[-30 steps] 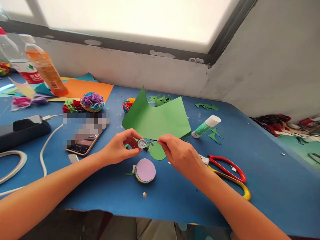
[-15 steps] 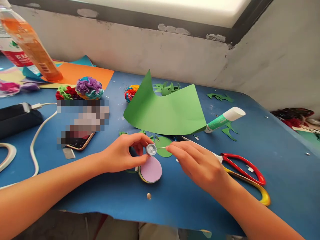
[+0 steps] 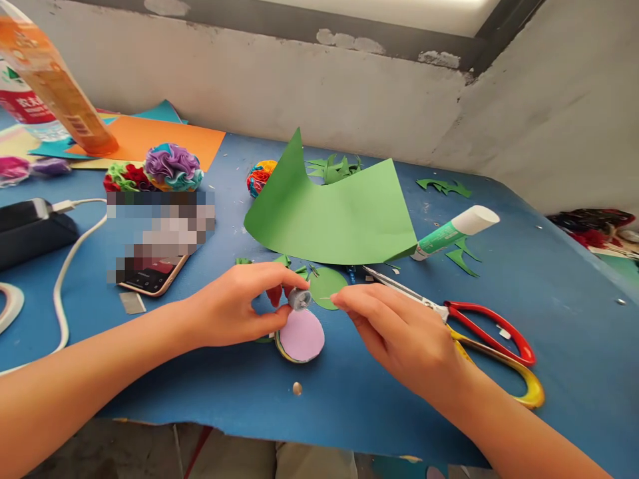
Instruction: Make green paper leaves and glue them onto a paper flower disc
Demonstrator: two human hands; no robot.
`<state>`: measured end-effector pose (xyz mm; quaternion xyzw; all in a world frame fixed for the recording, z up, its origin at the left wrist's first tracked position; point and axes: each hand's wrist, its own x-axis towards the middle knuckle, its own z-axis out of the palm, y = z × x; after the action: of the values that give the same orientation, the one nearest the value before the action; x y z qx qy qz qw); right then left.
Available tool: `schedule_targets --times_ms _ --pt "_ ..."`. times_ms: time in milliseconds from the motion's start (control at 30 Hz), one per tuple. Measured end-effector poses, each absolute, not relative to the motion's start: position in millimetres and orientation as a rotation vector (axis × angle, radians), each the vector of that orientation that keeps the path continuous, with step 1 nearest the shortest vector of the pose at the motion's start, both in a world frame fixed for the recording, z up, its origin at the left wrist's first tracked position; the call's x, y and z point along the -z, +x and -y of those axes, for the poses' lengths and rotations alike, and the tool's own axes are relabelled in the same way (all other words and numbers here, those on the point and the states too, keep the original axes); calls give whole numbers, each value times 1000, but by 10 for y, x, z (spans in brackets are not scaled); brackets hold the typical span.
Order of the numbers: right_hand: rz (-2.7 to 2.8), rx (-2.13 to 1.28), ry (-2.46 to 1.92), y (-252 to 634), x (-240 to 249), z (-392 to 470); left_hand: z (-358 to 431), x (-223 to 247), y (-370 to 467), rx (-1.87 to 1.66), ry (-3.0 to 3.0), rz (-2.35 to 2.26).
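Observation:
My left hand [image 3: 244, 299] pinches a small grey round piece [image 3: 300, 299] between thumb and fingers, its hollowed end facing me; its exact kind is unclear. From the pinched fingertips of my right hand [image 3: 399, 326] a thin pale needle-like strand [image 3: 325, 298] points left towards that piece, with a small gap between. Just below the grey piece lies a stack of round paper discs, a lilac disc [image 3: 302, 336] on top. A green paper disc [image 3: 327, 287] rests behind, between the hands. Scissors [image 3: 492, 332] with red and yellow handles lie beside my right hand.
A curved green sheet [image 3: 329, 226] stands behind the hands, with a glue stick [image 3: 456, 233] at its right corner. To the left are a phone [image 3: 164, 266], a white cable [image 3: 64, 279], ruffled paper balls [image 3: 172, 166] and an orange drink bottle [image 3: 64, 86]. Green scraps [image 3: 444, 187] lie at the back.
The grey piece has tilted and dropped slightly in my left fingers. The strand no longer reaches it; a gap shows now. The view has shifted slightly.

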<state>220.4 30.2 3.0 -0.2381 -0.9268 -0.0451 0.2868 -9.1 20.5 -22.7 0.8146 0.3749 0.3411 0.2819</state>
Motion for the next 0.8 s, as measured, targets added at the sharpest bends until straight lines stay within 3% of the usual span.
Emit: schedule_targets --times_ms 300,567,800 --pt "2579 340 -581 2209 -79 -271 -181 205 -81 -918 2230 -999" --pt "2570 240 -622 2225 -68 -250 -187 222 -116 -894 2305 -982" --pt "2602 503 -537 2194 -118 -229 -169 211 -118 -882 2336 -1016"
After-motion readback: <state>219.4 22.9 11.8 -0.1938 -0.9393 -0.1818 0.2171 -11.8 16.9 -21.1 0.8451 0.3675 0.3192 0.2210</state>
